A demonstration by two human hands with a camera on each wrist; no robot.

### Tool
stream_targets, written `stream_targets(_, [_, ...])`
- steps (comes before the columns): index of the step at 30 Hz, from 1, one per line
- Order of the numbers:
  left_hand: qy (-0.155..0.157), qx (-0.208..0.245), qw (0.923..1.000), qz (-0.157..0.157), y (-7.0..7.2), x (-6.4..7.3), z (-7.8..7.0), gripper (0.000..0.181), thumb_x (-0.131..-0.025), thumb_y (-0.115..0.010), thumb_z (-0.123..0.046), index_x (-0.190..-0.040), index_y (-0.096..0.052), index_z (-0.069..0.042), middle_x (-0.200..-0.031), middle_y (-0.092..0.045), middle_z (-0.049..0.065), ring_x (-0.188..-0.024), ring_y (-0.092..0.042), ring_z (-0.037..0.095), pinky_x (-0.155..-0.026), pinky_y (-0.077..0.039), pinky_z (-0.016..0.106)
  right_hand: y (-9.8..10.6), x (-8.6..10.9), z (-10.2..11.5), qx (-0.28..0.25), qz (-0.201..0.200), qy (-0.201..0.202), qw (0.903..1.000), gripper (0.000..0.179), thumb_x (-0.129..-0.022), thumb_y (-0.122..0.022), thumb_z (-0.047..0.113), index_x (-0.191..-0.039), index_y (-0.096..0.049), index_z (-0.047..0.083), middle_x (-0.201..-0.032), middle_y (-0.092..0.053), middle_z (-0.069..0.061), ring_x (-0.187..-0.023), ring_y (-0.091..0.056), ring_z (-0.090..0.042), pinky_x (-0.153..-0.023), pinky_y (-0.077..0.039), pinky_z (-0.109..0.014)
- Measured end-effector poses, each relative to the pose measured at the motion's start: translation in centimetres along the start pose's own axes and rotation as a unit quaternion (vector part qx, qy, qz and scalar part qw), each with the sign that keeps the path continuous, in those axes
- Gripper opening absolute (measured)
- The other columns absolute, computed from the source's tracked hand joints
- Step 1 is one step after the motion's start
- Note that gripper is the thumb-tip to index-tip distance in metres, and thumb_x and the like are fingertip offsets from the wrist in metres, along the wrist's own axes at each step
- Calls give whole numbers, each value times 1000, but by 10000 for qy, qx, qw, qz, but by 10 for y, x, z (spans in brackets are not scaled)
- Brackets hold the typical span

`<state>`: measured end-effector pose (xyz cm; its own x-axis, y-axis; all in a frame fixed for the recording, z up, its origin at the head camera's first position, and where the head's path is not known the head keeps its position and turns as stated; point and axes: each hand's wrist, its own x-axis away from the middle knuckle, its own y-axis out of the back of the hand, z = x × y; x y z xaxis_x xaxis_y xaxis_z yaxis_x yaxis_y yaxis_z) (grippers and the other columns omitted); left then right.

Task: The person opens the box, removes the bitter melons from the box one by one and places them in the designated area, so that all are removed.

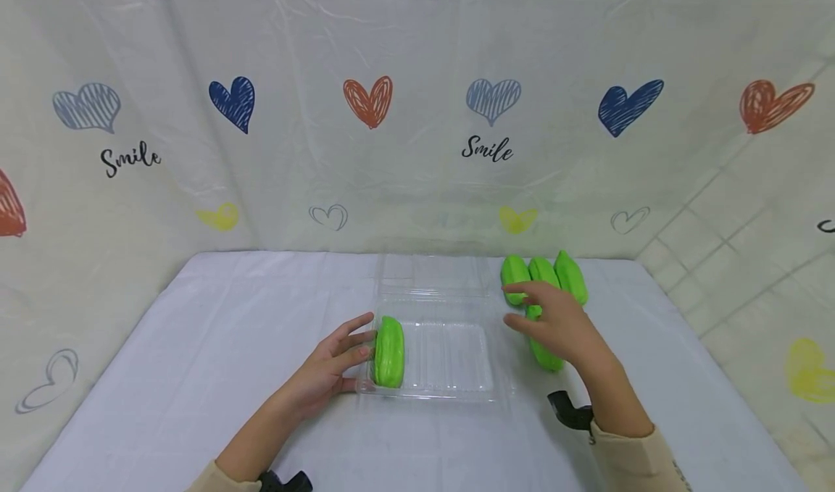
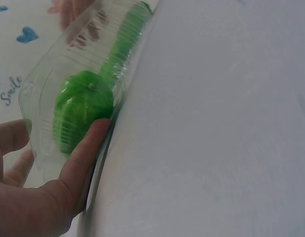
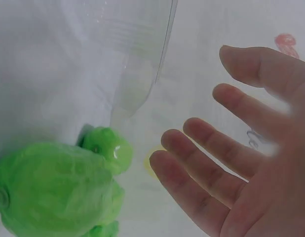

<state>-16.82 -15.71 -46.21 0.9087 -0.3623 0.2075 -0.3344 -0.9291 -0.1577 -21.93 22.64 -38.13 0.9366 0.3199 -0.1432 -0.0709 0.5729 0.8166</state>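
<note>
A clear plastic clamshell box (image 1: 443, 358) lies on the white cloth with its lid (image 1: 433, 278) folded back. At the left side of its tray stands one bright green, long ribbed fruit or vegetable (image 1: 389, 352). My left hand (image 1: 326, 365) is at the box's left edge, fingers spread against the wall; in the left wrist view its thumb (image 2: 86, 153) touches the clear wall beside the green piece. My right hand (image 1: 551, 318) is over the green pieces right of the box, fingers apart and nothing in them. It partly covers the front green piece (image 1: 546, 356).
More of the same green pieces (image 1: 571, 278) lie side by side at the table's back right. The white tablecloth (image 1: 261, 311) spreads around the box. A pale curtain (image 1: 417, 173) printed with hearts hangs behind the table.
</note>
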Motion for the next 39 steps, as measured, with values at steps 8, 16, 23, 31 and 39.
stream_targets(8, [-8, 16, 10000, 18, 1, 0, 2, 68, -100, -61, -21, -158, -26, -24, -159, -29, 17, -133, -46, 32, -81, -59, 40, -12, -1, 10, -285, -40, 150, 9995, 48, -91, -73, 26, -136, -60, 17, -139, -58, -8, -118, -63, -33, -88, -55, -50])
stream_targets(16, [-3, 48, 10000, 34, 1, 2, 2, 68, -101, -60, -19, -158, -25, -24, -159, -28, 17, -135, -43, 34, -83, -59, 42, -25, -3, 18, -466, -124, 414, 9980, 48, -90, -73, 21, -136, -60, 18, -138, -60, -5, -116, -63, -33, -83, -58, -44])
stream_targets(23, [-22, 67, 10000, 26, 1, 2, 3, 67, -101, -60, -20, -158, -25, -23, -159, -28, 17, -137, -42, 37, -86, -58, 45, -33, -3, 25, -456, -146, 414, 9980, 47, -90, -74, 24, -135, -61, 22, -138, -59, 0, -117, -63, -30, -84, -59, -43])
stream_targets(31, [-17, 51, 10000, 30, 0, 2, 1, 67, -100, -60, -19, -158, -25, -23, -159, -29, 17, -135, -43, 35, -85, -58, 45, -35, -4, 30, -337, -356, 556, 9973, 45, -89, -73, 19, -133, -63, 16, -134, -62, -2, -114, -64, -29, -83, -58, -48])
stream_targets(39, [9, 52, 10000, 17, 1, 0, 1, 67, -101, -60, -19, -158, -26, -24, -159, -30, 17, -136, -43, 35, -85, -58, 45, -38, -2, 37, -442, -403, 669, 9960, 43, -89, -73, 19, -132, -64, 17, -134, -63, 0, -115, -62, -27, -82, -59, -44])
